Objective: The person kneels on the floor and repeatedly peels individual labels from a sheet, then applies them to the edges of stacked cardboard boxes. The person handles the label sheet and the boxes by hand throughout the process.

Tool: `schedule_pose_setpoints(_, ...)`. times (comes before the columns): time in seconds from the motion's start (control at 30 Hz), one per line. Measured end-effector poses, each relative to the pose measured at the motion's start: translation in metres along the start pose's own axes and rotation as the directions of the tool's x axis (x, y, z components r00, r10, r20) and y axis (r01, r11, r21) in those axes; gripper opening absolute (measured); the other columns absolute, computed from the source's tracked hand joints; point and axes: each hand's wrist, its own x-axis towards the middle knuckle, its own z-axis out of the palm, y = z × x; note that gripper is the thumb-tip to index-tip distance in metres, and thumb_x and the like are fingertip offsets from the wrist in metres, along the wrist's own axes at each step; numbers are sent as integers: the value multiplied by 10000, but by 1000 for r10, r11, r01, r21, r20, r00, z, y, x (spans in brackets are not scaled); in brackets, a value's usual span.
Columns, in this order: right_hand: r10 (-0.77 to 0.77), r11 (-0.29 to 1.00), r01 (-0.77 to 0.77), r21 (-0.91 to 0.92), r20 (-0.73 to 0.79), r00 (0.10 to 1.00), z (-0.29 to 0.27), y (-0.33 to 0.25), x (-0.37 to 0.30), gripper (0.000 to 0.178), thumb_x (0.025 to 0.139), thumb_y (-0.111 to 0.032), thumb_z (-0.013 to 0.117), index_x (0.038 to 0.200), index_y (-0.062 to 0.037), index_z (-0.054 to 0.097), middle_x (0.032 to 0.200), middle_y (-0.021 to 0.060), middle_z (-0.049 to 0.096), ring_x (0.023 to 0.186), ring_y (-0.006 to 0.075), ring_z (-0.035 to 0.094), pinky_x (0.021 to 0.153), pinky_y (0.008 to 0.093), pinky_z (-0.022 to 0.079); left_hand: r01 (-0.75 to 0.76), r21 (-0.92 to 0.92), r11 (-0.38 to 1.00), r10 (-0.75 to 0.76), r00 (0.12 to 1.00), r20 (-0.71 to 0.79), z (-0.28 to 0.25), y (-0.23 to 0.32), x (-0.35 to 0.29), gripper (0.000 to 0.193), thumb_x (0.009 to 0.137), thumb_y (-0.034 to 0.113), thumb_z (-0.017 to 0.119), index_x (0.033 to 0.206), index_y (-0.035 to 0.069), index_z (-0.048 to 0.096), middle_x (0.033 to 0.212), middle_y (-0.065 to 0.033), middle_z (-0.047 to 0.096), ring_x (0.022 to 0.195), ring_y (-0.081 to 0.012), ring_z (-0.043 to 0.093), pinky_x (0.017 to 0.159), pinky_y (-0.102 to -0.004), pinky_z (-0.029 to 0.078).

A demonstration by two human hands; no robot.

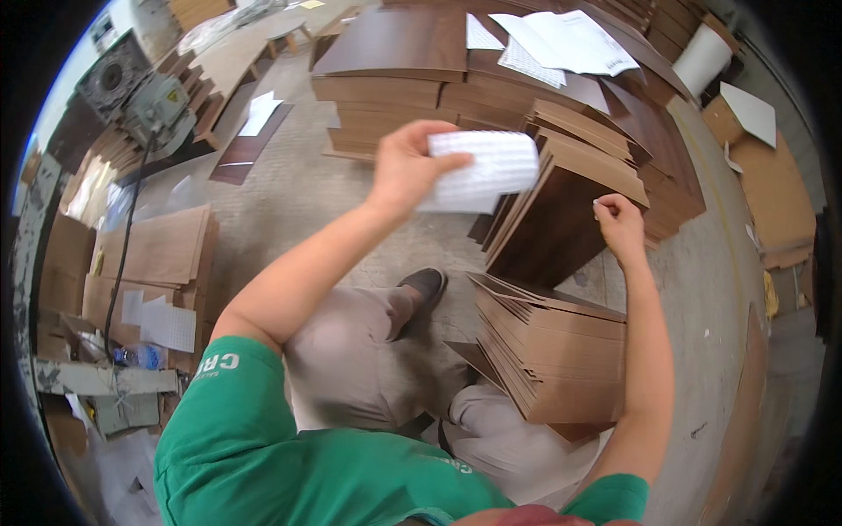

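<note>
My left hand (405,175) is raised in front of me, thumb and fingers closed on a curled white sheet of labels (488,168) printed in rows. On the right, my right hand (623,230) pinches a tiny white piece, perhaps a label, between thumb and fingertips. That hand is at the near upper edge of a row of dark brown panels (561,210) standing on edge; whether it touches them I cannot tell. Nearer my knees, a second leaning bundle of thin brown panels (574,359) stands on the floor.
Large brown boards (395,44) are stacked ahead, with white papers (570,42) on top. To the left are a grey motor unit (153,105), a stack of brown boards (162,245) and label sheets (168,326). Cardboard (772,193) lies at the right. My shoe (425,287) is on the floor.
</note>
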Motion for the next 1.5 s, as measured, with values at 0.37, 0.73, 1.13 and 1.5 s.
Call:
schedule_pose_setpoints(0.37,-581,615,494,-614,70,811,43,32,6,87,810,-138,595,773,-74,549,783,101,574,803,285,567,697,403,499,-106,324,940,134,989,-66,-16,-62,38,315,826,-44,561,1051,98,730,1015,-88,703,891,-146,631,800,-274,501)
schedule_pose_setpoints(0.73,-143,989,136,-53,-173,974,11,37,14,227,804,-214,728,792,-7,636,692,126,632,632,216,604,646,339,484,151,602,784,-108,988,-108,120,-66,51,1150,695,602,725,1439,-76,168,1397,-356,323,1309,-447,362,1066,-466,348)
schedule_pose_setpoints(1.13,198,662,-228,714,127,972,-45,22,33,203,817,-65,698,997,-20,617,791,15,634,667,87,581,591,212,478,165,386,908,-83,972,-221,150,-110,58,718,723,433,786,1188,-62,551,1140,-204,635,1084,-278,605,915,-369,464)
schedule_pose_setpoints(1.5,137,784,-198,588,147,980,-62,8,3,216,819,-78,692,1006,-13,608,804,10,641,703,68,581,614,207,465,186,194,963,-142,964,-224,161,-103,49,888,702,303,783,1399,-39,352,1348,-248,479,1272,-348,452,1064,-388,361)
